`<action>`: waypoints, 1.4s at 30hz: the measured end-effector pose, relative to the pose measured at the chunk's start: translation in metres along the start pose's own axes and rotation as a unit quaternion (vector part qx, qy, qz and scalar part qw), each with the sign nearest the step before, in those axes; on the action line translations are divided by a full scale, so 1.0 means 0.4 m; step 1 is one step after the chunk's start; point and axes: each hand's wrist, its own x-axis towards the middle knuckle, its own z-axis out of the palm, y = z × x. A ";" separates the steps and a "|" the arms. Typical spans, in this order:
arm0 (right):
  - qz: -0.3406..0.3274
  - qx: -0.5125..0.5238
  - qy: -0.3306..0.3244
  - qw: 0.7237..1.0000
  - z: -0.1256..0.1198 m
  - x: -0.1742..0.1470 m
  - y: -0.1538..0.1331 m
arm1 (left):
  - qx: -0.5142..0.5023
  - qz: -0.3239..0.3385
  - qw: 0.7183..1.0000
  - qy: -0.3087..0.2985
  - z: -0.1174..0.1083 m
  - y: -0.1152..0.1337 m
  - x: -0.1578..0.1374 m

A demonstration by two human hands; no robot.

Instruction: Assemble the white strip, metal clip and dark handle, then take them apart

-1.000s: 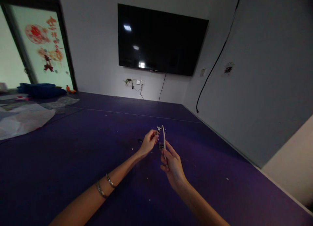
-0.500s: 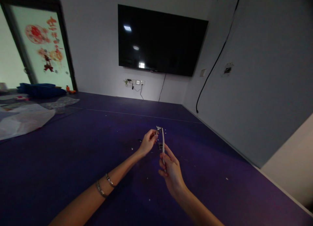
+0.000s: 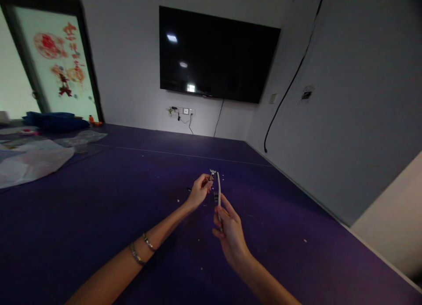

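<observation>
My left hand [image 3: 199,191] pinches a small silvery metal piece [image 3: 212,172] with a forked top; its exact kind is too small to make out. My right hand [image 3: 231,228] is closed round the lower part of a thin, pale, slightly curved strip [image 3: 219,188], held nearly upright. The strip's upper end stands just right of the metal piece, with a narrow gap between them. Just left of the strip, a small dark piece with metallic bits [image 3: 216,197] shows beside my right fingers; whether it lies on the surface or is held, I cannot tell.
White scraps [image 3: 178,201] and a small black item [image 3: 188,189] lie on the purple surface [image 3: 148,217]. Clear plastic sheeting [image 3: 36,160] and a dark blue cloth bundle [image 3: 54,121] are at left. A black cable [image 3: 288,90] hangs down the right wall.
The upper end of the pale strip has come slightly away from the metal piece. My right hand has shifted a little to the left; my left hand is almost still.
</observation>
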 end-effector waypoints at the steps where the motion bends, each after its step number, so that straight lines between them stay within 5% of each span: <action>1: -0.004 0.002 0.000 1.000 0.000 0.003 -0.004 | 0.002 0.002 1.000 -0.003 0.001 0.002 -0.001; 42: -0.006 0.010 -0.004 1.000 0.002 0.030 -0.005 | 0.003 -0.002 1.000 0.002 -0.004 -0.003 0.000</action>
